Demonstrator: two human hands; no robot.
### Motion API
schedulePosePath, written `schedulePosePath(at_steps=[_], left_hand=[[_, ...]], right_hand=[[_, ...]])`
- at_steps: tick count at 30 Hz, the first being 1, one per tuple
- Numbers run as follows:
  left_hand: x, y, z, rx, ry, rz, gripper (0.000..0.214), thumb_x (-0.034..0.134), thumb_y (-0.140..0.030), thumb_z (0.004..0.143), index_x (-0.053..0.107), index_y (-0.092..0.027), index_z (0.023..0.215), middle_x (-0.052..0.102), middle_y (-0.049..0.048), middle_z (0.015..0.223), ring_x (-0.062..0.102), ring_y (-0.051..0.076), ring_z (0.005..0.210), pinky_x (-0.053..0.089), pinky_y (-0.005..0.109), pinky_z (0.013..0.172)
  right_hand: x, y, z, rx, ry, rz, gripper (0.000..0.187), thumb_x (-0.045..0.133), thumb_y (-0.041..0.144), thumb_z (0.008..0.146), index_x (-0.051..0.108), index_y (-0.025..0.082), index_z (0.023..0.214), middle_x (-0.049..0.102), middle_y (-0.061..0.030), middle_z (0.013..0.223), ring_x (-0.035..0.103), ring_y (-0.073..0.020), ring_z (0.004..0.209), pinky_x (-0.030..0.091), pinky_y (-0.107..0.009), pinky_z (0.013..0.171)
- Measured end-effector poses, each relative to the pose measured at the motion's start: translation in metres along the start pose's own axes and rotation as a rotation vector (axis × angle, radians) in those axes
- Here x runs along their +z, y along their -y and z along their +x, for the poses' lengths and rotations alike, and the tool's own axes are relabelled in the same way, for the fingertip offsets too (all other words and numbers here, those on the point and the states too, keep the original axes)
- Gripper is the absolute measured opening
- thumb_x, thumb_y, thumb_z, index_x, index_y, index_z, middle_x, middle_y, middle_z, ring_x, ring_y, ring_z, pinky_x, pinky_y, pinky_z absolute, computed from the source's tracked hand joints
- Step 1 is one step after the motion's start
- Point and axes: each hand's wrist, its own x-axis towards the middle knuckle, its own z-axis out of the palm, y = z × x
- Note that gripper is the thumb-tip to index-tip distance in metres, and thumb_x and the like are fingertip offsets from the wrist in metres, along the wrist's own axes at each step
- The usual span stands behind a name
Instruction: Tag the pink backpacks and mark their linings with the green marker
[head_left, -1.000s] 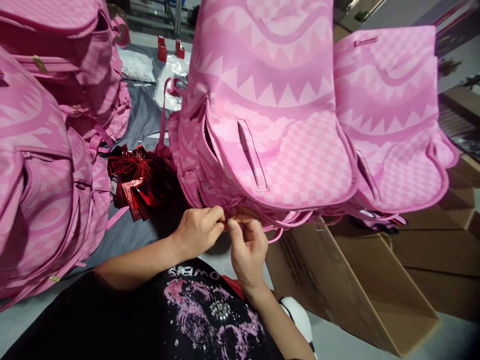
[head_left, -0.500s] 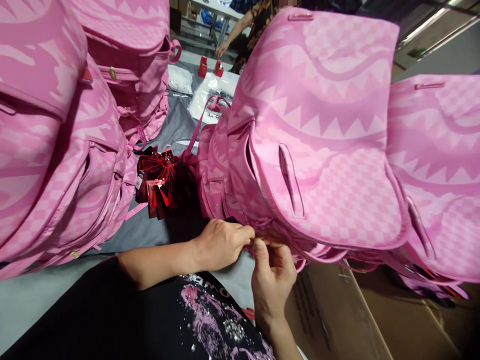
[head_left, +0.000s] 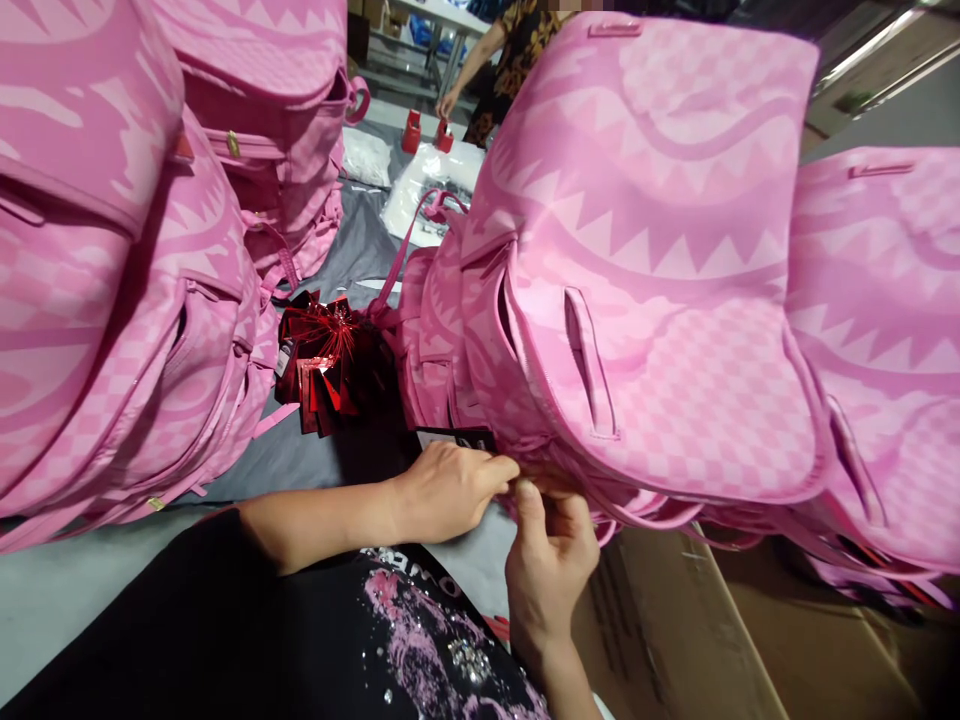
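At the near lower edge of a pink shark-print backpack [head_left: 675,240], my two hands meet with their fingertips pinched together. My left hand [head_left: 442,490] is closed, its knuckles facing up. My right hand [head_left: 551,560] is closed too, thumb raised against the curled fingers. Whatever sits between the fingertips is too small and covered to make out. A black tag with white print [head_left: 469,438] shows just behind my left hand, partly hidden by it. To the left of the backpack lies a bunch of shiny red tags [head_left: 322,370] with red strings.
More pink backpacks [head_left: 202,350] stand at the left, and another [head_left: 885,330] at the right edge. Cardboard boxes [head_left: 675,620] are below right. Beyond lie white plastic bags [head_left: 420,215] and red tape dispensers [head_left: 412,132], near another person's hand [head_left: 448,104].
The black tag has come into sight behind my left hand. My hands stay pinched together at the backpack's lower edge; the whole view has shifted slightly.
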Motion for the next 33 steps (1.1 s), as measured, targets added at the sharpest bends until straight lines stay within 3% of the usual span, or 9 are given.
schedulePosePath(at_steps=[4, 9, 13, 17, 23, 26, 30, 33], left_hand=[[0.002, 0.001, 0.002, -0.052, -0.047, 0.053, 0.007, 0.053, -0.022, 0.095, 0.057, -0.017, 0.092, 0.069, 0.0045, 0.077, 0.069, 0.021, 0.071, 0.043, 0.03, 0.057], [0.004, 0.0, 0.002, 0.008, 0.007, 0.023, 0.006, 0.052, -0.018, 0.094, 0.058, -0.018, 0.093, 0.07, 0.002, 0.077, 0.07, 0.02, 0.071, 0.042, 0.029, 0.056], [0.006, 0.001, 0.003, -0.04, -0.044, 0.09, 0.008, 0.053, -0.023, 0.095, 0.059, -0.017, 0.095, 0.07, 0.0043, 0.08, 0.07, 0.022, 0.074, 0.044, 0.03, 0.058], [0.007, 0.003, 0.002, 0.038, -0.035, 0.048, 0.005, 0.054, -0.016, 0.092, 0.058, -0.018, 0.091, 0.069, 0.0008, 0.075, 0.069, 0.019, 0.068, 0.041, 0.028, 0.055], [0.01, 0.005, -0.001, 0.025, -0.179, 0.068, 0.005, 0.055, -0.017, 0.09, 0.055, -0.018, 0.085, 0.067, 0.0008, 0.07, 0.067, 0.018, 0.064, 0.039, 0.028, 0.054], [0.013, 0.005, -0.002, 0.088, -0.163, 0.07, 0.008, 0.051, -0.013, 0.09, 0.054, -0.019, 0.086, 0.066, -0.0013, 0.068, 0.066, 0.016, 0.062, 0.038, 0.027, 0.053], [0.015, 0.001, 0.0, 0.054, -0.185, 0.148, 0.007, 0.049, -0.017, 0.092, 0.054, -0.018, 0.088, 0.066, -0.0001, 0.07, 0.067, 0.018, 0.064, 0.041, 0.028, 0.053], [0.012, 0.0, 0.001, 0.037, -0.102, 0.142, 0.006, 0.051, -0.022, 0.095, 0.054, -0.018, 0.092, 0.068, 0.0005, 0.075, 0.069, 0.018, 0.068, 0.042, 0.028, 0.054]], right_hand=[[0.0, -0.002, 0.0, 0.007, -0.008, 0.012, 0.021, 0.068, 0.039, 0.087, 0.063, 0.018, 0.087, 0.066, -0.0039, 0.088, 0.06, -0.0174, 0.082, 0.051, -0.034, 0.077], [-0.001, -0.005, 0.0, 0.002, -0.014, 0.024, 0.018, 0.069, 0.036, 0.086, 0.064, 0.018, 0.086, 0.066, -0.0026, 0.084, 0.06, -0.0159, 0.078, 0.05, -0.031, 0.074], [0.0, -0.006, -0.001, -0.002, -0.026, 0.046, 0.018, 0.069, 0.035, 0.086, 0.065, 0.018, 0.086, 0.067, -0.0025, 0.082, 0.061, -0.016, 0.078, 0.051, -0.03, 0.073], [0.001, -0.005, -0.001, 0.026, -0.024, 0.075, 0.018, 0.07, 0.035, 0.086, 0.065, 0.018, 0.086, 0.067, -0.0024, 0.084, 0.061, -0.0153, 0.078, 0.051, -0.03, 0.074], [0.003, 0.0, 0.0, 0.029, -0.035, 0.105, 0.018, 0.07, 0.034, 0.085, 0.063, 0.018, 0.081, 0.066, -0.0013, 0.079, 0.06, -0.0145, 0.075, 0.05, -0.029, 0.072], [0.003, -0.001, 0.0, 0.039, -0.034, 0.123, 0.017, 0.07, 0.034, 0.085, 0.064, 0.018, 0.083, 0.066, -0.0011, 0.08, 0.06, -0.0143, 0.075, 0.05, -0.029, 0.072], [0.001, -0.007, -0.001, 0.049, -0.041, 0.115, 0.018, 0.071, 0.034, 0.084, 0.065, 0.017, 0.085, 0.067, -0.0015, 0.083, 0.061, -0.0145, 0.078, 0.05, -0.029, 0.074], [0.0, -0.01, 0.0, 0.041, -0.043, 0.114, 0.018, 0.072, 0.033, 0.084, 0.065, 0.017, 0.086, 0.066, -0.0015, 0.085, 0.06, -0.0143, 0.08, 0.049, -0.029, 0.076]])
